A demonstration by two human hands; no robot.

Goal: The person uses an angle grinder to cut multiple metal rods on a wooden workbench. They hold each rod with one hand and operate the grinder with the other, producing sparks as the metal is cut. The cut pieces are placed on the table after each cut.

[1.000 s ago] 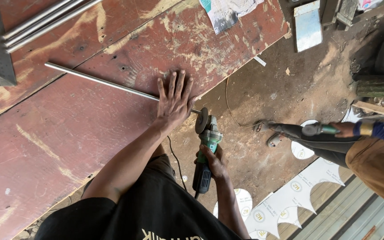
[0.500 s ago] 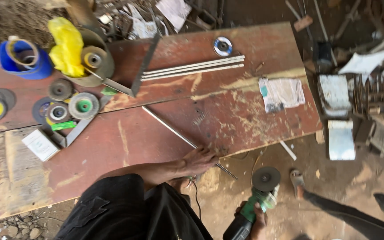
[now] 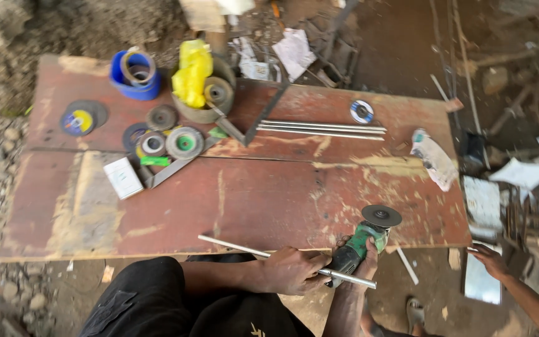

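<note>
We clench our left hand around a thin, smooth steel rod lying along the near edge of the worn red board; our right hand grips a green angle grinder with its dark round disc.

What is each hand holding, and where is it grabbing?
The left hand holds a thin metal rod near its right end. The right hand holds a green angle grinder around its body, behind the disc.

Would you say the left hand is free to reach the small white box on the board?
Probably not as it stands: the left hand is gripping the metal rod, though the board toward the white box lies bare.
</note>
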